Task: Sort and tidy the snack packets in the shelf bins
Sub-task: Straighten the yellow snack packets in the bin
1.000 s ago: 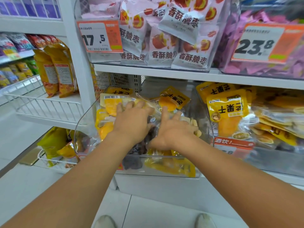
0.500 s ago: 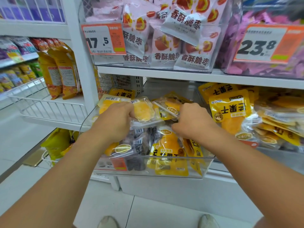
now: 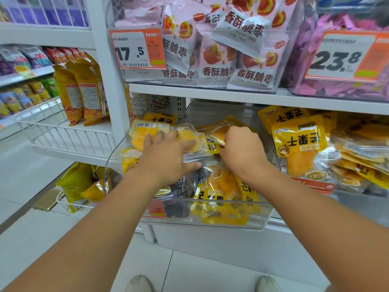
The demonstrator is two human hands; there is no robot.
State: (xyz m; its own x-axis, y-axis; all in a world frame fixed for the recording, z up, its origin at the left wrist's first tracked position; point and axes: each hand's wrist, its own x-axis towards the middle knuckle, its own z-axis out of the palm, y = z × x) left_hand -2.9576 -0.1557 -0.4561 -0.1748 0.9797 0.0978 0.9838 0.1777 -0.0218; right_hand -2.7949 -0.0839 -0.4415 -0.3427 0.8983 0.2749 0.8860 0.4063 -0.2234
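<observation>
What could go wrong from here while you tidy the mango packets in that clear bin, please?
The left hand lies flat on loosely stacked mango packets near the clear bin's left side; a push might tip them over its wall. The right hand pinches one packet by its edge, so it could slip or tear. Dark packets lie buried below and could be missed.

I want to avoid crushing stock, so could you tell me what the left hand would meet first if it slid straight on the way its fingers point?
The left hand already rests on a clear mango packet; going on, it would probably push that packet toward the bin's back, though depth is unclear.
</observation>
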